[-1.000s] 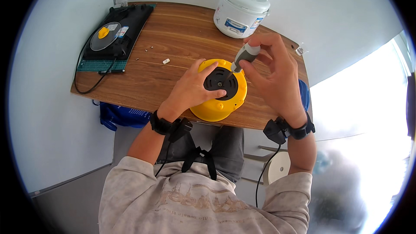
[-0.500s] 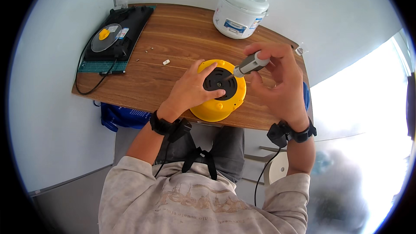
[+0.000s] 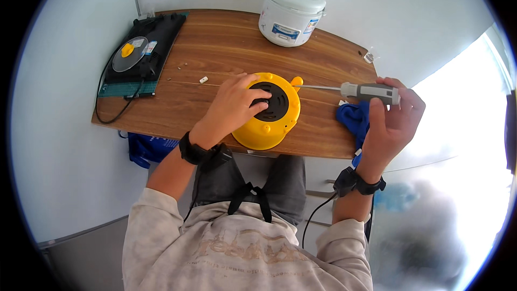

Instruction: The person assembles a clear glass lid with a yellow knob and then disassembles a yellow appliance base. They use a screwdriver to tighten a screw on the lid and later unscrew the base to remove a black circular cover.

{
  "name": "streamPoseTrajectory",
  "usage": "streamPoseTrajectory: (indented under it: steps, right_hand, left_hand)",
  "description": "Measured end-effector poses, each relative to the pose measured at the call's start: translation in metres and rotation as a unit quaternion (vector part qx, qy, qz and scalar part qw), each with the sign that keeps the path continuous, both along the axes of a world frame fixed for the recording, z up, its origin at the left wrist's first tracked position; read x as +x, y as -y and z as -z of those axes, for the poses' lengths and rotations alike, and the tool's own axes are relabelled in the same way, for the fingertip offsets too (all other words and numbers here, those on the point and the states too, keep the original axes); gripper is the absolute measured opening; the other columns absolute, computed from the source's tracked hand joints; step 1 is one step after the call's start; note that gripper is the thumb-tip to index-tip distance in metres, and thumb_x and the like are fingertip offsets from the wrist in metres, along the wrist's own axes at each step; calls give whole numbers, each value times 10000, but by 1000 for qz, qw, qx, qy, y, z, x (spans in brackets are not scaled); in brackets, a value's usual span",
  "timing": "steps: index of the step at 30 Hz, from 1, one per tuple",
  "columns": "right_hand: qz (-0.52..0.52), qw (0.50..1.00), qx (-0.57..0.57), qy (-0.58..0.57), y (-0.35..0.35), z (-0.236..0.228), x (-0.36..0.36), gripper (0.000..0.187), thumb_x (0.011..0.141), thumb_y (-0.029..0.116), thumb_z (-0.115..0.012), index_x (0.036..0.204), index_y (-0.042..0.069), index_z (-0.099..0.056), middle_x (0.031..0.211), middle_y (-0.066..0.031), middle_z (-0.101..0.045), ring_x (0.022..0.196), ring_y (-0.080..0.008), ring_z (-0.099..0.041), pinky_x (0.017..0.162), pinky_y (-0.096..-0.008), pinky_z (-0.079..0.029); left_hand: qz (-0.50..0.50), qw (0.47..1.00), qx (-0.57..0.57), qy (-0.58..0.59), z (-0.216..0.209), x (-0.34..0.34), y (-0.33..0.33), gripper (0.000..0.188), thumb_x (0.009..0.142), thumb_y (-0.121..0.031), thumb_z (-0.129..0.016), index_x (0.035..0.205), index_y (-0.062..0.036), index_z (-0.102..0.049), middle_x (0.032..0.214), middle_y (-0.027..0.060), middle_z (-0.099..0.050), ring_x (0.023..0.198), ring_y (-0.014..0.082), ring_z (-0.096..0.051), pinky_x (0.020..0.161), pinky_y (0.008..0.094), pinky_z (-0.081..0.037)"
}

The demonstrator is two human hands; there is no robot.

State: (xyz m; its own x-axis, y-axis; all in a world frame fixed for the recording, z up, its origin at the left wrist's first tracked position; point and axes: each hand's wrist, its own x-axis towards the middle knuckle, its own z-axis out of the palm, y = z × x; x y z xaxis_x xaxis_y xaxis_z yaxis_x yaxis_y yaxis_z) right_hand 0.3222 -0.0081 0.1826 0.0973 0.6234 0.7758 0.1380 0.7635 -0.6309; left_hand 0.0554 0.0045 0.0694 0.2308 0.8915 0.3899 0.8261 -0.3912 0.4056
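Note:
A round yellow appliance housing [image 3: 258, 139] lies upside down near the table's front edge, its black slotted base plate [image 3: 278, 109] facing up. My left hand [image 3: 229, 97] rests over its left side; thumb and forefinger come close together at the middle of the plate, hiding whatever lies under them. To the right, my right hand [image 3: 396, 116] grips a screwdriver [image 3: 371, 92] by its grey-and-white handle. The shaft points left, level, and its tip reaches the housing's yellow side lug [image 3: 297, 81]; I cannot tell whether they touch.
A white rice cooker [image 3: 291, 19] stands at the back. A black flat appliance [image 3: 167, 35] with a glass lid [image 3: 129, 56] sits on a green mat [image 3: 114, 89] at left. A white piece [image 3: 203, 80] and tiny parts lie nearby. Blue cloth [image 3: 353, 121] hangs at the right edge.
My right hand has drawn the screwdriver away from the base plate to the right and turned it level. My left thumb and forefinger have closed in on the plate's middle.

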Motion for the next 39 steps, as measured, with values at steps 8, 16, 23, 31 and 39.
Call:
streamPoseTrajectory:
  steps: [8,16,23,31,39]
  right_hand:
    - [-43,995,-70,-60,-3,18,12,485,825,-158,-593,1240,36,-434,1150,-184,-612,996,-244,-652,858,-360,-563]
    - [-48,995,-68,-50,-1,20,13,474,830,-154,-581,1233,36,-421,1144,-187,-611,995,-242,-651,840,-368,-578]
    - [-56,995,-74,-47,0,21,15,471,829,-160,-576,1228,33,-416,1138,-191,-616,986,-240,-651,822,-360,-578]
    - [-54,994,-78,-46,1,23,17,470,830,-159,-572,1227,38,-414,1132,-196,-619,979,-239,-646,805,-347,-571]
    - [-57,994,-83,-42,-1,26,19,475,832,-145,-586,1232,42,-411,1134,-191,-622,982,-237,-642,822,-352,-564]
  left_hand:
    - [119,988,-2,-100,-25,-2,-17,148,939,-151,-671,1044,-88,-753,1149,81,-692,1171,251,-598,1060,422,-435]
    - [145,962,77,-217,-21,-1,-25,132,937,-140,-668,1011,-32,-683,1066,97,-676,1046,242,-648,924,326,-539]
    - [172,979,0,-106,-25,-7,-29,150,950,-164,-654,989,-20,-667,1028,102,-663,990,274,-636,884,354,-538]
    - [148,986,-33,-75,-29,-7,-27,145,961,-171,-639,977,-31,-673,996,101,-670,983,280,-634,879,356,-538]
    - [129,988,-50,-67,-34,-6,-27,154,970,-175,-634,992,-30,-682,1012,108,-680,983,277,-649,887,361,-546]
